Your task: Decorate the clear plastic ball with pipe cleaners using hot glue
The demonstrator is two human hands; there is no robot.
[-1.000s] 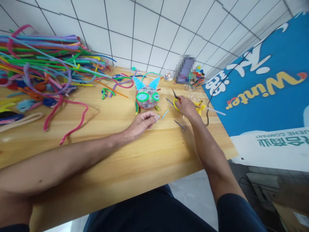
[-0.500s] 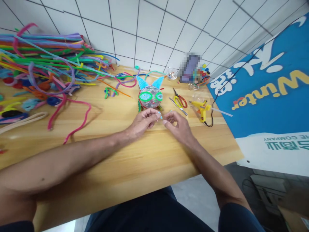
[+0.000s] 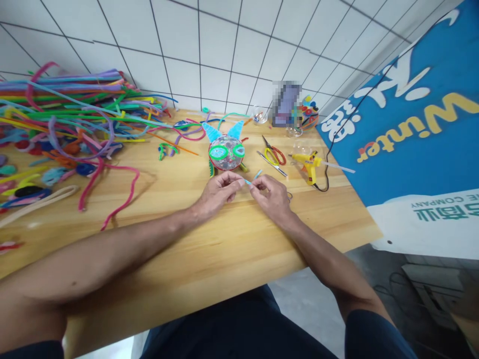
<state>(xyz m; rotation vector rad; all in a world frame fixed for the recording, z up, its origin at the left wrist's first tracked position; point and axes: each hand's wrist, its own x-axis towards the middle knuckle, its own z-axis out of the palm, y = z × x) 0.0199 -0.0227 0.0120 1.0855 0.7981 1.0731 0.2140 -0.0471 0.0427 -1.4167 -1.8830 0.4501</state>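
A short light-blue pipe-cleaner piece [image 3: 248, 182] is pinched between the fingertips of my left hand [image 3: 218, 193] and my right hand [image 3: 271, 195], low over the wooden table [image 3: 209, 249]. Both hands are closed on it. Just beyond them lies a round craft face [image 3: 226, 150] with green eye rings and two blue ears. Another light-blue scrap [image 3: 258, 174] lies on the table near my right fingers.
A big heap of coloured pipe cleaners [image 3: 71, 114] fills the left of the table. Scissors with red and yellow handles [image 3: 276, 153], a metal tool [image 3: 271, 163] and a yellow glue gun [image 3: 307, 162] with its black cord lie to the right. A blue banner [image 3: 411, 129] stands beyond the table's right edge.
My right hand left the scissors on the table and came left to meet my left hand. Now both pinch the light-blue piece.
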